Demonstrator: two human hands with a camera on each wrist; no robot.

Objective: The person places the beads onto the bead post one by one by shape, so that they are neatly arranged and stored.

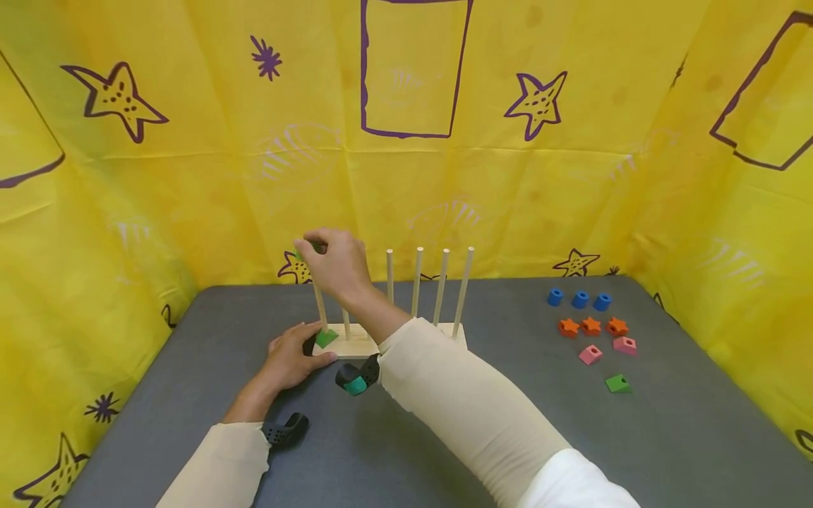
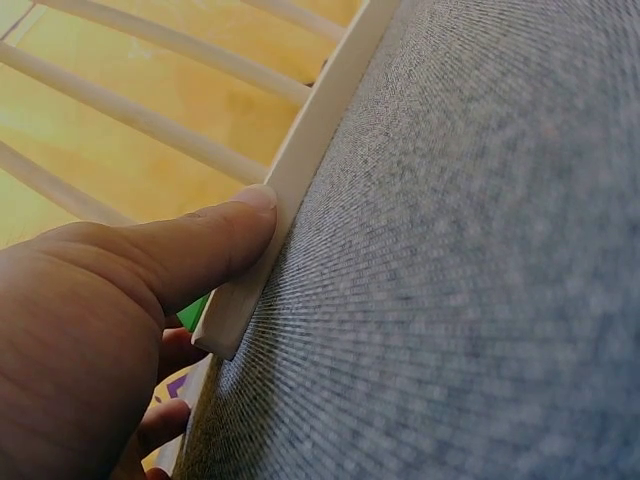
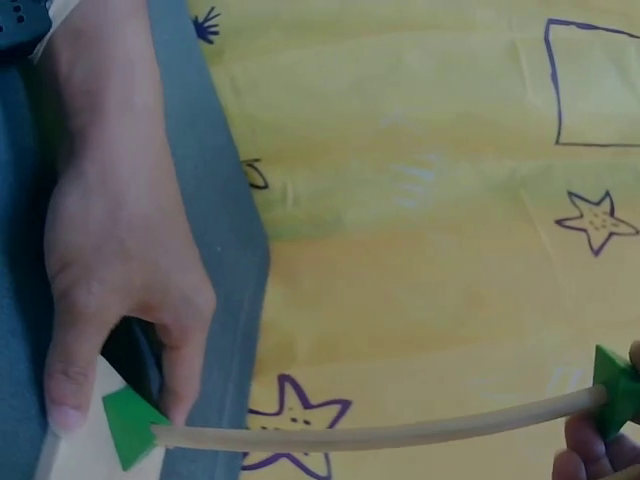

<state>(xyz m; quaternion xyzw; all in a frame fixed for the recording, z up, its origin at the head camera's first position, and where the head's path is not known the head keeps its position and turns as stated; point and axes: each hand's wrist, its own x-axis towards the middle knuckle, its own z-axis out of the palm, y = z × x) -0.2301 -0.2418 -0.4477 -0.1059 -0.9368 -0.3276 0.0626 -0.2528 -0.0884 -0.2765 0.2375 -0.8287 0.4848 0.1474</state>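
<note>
A wooden peg stand has a flat base (image 1: 356, 348) and several upright pegs. My left hand (image 1: 291, 360) grips the base's left end, its thumb (image 2: 225, 240) against the front edge. One green block (image 1: 327, 339) sits at the foot of the leftmost peg (image 1: 320, 307). At that peg's top, my right hand (image 1: 339, 267) pinches another green block (image 3: 616, 390). In the right wrist view the peg's tip meets this block; fingers and the frame edge hide part of it. My right forearm covers the middle of the stand in the head view.
On the grey table's right side lie three blue cylinders (image 1: 579, 300), three orange stars (image 1: 591, 327), two pink blocks (image 1: 591, 354) and a green block (image 1: 618, 384). A yellow patterned cloth (image 1: 406, 183) hangs behind and beside the table.
</note>
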